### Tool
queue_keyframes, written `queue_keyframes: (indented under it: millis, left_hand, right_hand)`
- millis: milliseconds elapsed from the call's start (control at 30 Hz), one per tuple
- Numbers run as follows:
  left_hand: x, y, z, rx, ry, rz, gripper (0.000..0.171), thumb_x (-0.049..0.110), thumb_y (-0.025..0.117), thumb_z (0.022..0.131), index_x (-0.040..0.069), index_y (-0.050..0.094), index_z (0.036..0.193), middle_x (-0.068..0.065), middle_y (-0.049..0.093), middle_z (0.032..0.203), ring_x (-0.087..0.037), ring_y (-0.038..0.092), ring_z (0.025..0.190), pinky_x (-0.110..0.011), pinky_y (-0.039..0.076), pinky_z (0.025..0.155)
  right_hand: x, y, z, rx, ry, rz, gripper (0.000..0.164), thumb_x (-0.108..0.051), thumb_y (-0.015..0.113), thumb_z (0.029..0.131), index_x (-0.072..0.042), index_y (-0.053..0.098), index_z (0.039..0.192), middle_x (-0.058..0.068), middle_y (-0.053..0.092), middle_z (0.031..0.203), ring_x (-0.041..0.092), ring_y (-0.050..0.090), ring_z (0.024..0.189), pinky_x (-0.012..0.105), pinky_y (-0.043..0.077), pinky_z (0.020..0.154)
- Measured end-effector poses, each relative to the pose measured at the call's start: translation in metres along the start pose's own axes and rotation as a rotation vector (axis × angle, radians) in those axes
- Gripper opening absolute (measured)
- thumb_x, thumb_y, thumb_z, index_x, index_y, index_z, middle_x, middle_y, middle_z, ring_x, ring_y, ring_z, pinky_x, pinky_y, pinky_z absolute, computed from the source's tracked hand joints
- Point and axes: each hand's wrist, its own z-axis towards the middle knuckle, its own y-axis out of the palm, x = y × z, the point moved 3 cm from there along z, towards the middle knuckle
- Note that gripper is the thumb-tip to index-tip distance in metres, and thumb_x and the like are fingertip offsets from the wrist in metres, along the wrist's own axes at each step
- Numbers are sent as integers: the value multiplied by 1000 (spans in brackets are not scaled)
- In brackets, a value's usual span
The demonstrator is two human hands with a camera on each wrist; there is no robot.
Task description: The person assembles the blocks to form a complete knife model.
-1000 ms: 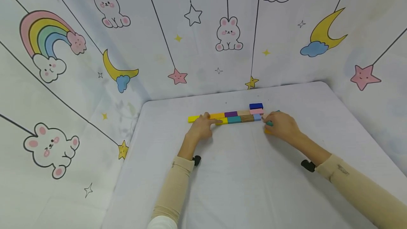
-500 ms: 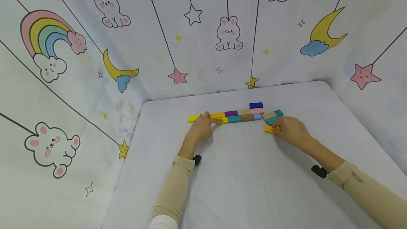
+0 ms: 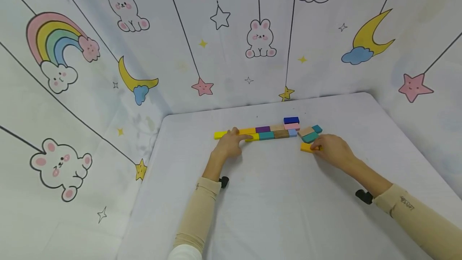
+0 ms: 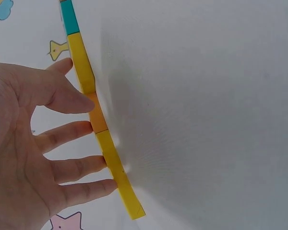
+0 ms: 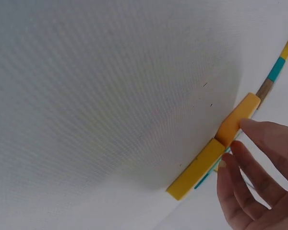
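Note:
A double row of coloured wooden blocks [image 3: 266, 135] lies across the far part of the table. My left hand [image 3: 229, 144] rests at its left end. In the left wrist view, its fairly straight fingers touch the yellow block [image 4: 117, 167] and the thumb touches an orange block [image 4: 98, 115]. Right of the rows, my right hand [image 3: 333, 149] pinches another orange block [image 3: 306, 147] between thumb and fingers. A yellow block [image 5: 197, 167] lies end to end with it in the right wrist view. Just behind are a teal block [image 3: 310, 137] and a beige block [image 3: 304, 132].
A dark blue block [image 3: 291, 120] sits behind the pink block [image 3: 291, 126] at the rows' right end. A smaller teal piece [image 3: 317, 128] lies farther right. White cloth covers the table [image 3: 274, 204], and a patterned curtain [image 3: 231, 63] hangs behind its far edge.
My right hand has moved from the teal and beige blocks, slightly right and nearer, to the orange block, uncovering those blocks. The left hand has stayed in place.

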Motion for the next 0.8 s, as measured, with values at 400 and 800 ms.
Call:
queue_keyframes:
  millis: [400,800]
  left_hand:
    - [-2,-4,0,-3,-4,-23,68,4,62,89,39,59,147,-12,49,151,-42,51,137,-55,49,107]
    - [-3,-4,0,1,7,-38,66,3,61,87,35,61,145,-13,49,151,-40,55,130,-54,50,105]
  right_hand:
    - [0,5,4,0,-14,4,11,-6,84,85,-8,84,95,14,78,102,36,70,94,52,59,83]
    - [-17,8,11,6,-69,23,13,-4,86,82,-8,84,94,10,79,98,34,73,95,51,60,83]
